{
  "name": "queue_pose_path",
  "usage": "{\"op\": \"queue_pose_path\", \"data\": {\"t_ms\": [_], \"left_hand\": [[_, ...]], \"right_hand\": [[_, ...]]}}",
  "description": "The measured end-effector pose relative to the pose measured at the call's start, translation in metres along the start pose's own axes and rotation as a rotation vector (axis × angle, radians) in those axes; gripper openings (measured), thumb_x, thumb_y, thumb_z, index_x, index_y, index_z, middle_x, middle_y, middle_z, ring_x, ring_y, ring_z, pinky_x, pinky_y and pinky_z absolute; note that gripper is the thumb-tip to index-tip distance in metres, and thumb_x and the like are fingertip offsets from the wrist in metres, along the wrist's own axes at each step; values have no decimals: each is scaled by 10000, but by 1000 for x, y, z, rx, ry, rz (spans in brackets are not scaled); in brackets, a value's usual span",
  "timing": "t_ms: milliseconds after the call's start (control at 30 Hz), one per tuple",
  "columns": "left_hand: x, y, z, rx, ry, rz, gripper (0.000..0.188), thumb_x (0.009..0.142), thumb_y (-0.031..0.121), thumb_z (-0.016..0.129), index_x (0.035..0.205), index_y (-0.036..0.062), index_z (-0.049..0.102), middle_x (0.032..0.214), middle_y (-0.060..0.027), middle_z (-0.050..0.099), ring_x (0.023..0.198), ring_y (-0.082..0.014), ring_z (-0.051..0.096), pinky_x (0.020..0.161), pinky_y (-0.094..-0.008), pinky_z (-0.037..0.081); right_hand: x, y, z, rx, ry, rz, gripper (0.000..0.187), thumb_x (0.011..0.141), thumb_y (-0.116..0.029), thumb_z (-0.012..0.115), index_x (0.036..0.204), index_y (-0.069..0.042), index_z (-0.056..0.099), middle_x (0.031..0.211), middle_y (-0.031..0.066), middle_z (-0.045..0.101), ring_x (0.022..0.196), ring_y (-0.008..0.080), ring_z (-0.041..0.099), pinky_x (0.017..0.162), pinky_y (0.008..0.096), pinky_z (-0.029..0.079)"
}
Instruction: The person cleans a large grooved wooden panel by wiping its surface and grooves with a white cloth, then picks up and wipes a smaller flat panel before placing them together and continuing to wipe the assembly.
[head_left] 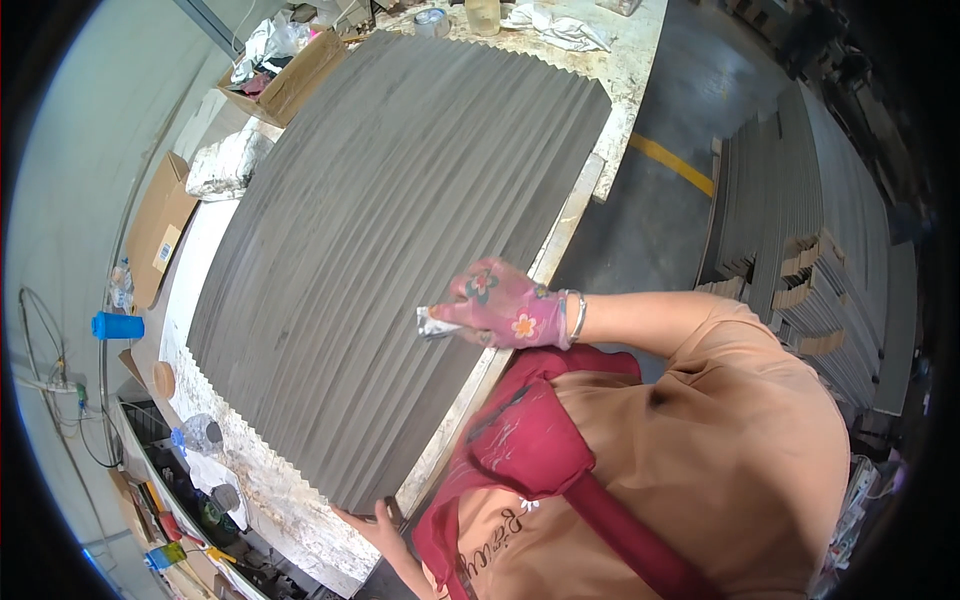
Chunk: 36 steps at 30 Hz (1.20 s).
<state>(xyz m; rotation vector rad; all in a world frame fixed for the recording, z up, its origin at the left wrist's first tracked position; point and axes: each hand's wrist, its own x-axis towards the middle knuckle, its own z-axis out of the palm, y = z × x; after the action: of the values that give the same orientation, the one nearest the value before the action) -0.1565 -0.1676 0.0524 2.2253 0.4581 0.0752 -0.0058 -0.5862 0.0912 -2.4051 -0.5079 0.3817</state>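
Note:
Long grey boards point(390, 220) lie fanned out in overlapping, stepped rows across the worktable. My right hand point(500, 308), in a pink flowered glove, is closed around a small crumpled silver-white wad point(436, 323). It is over the boards near my side of the table, and the wad seems to touch their surface. Bare, my left hand point(378, 525) is at the lower left end of the nearest board. Its visible fingers are spread apart against the board's end and corner; part of the hand is hidden.
A cardboard box point(290, 85) with crumpled wrapping and a white plastic-wrapped bundle point(228, 163) are along the far left edge. A blue cup point(118, 325) and a clear bottle point(202, 433) stand at the left. More stacked boards point(770, 190) rise beyond the floor at right.

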Motion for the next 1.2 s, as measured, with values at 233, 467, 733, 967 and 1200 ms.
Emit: {"op": "queue_pose_path", "data": {"t_ms": [233, 467, 733, 967, 1200], "left_hand": [[3, -9, 9, -67, 44, -4, 914, 810, 261, 690, 1482, 20, 120, 1468, -238, 243, 1328, -320, 295, 1084, -402, 254], [3, -10, 10, -8, 63, 1, 931, 809, 342, 697, 1471, -8, 144, 1461, -246, 259, 1325, -331, 302, 1091, -404, 238], [6, -34, 9, -82, 59, -41, 968, 801, 417, 696, 1455, -50, 156, 1470, -262, 247, 1343, -358, 281, 1106, -414, 209], [0, -37, 11, -101, 109, -33, 891, 791, 271, 682, 1445, -64, 179, 1463, -259, 269, 1336, -346, 298, 1110, -403, 211], [4, -33, 13, 34, 138, 20, 792, 786, 120, 683, 1414, -81, 244, 1440, -256, 319, 1346, -332, 294, 1120, -376, 199]], "right_hand": [[-39, 165, -109, -910, 678, 0, 444, 798, -242, 623, 1235, -274, 553, 1007, 37, 601, 992, 218, 573, 895, 370, 409], [-52, 178, -170, -682, 702, 319, 360, 813, -240, 618, 1168, -201, 572, 1046, 147, 606, 922, 298, 620, 779, 431, 464], [-67, 189, -190, -865, 601, 427, 349, 797, -175, 590, 1144, -145, 592, 953, 141, 615, 894, 297, 609, 750, 416, 461], [-49, 132, -157, -674, 414, 246, 421, 789, -209, 615, 1206, -183, 571, 1057, 149, 618, 946, 331, 605, 835, 447, 454], [-65, 167, -160, -180, 768, 310, 341, 882, -184, 591, 1220, -146, 572, 1069, 101, 584, 860, 247, 599, 796, 337, 466]]}}
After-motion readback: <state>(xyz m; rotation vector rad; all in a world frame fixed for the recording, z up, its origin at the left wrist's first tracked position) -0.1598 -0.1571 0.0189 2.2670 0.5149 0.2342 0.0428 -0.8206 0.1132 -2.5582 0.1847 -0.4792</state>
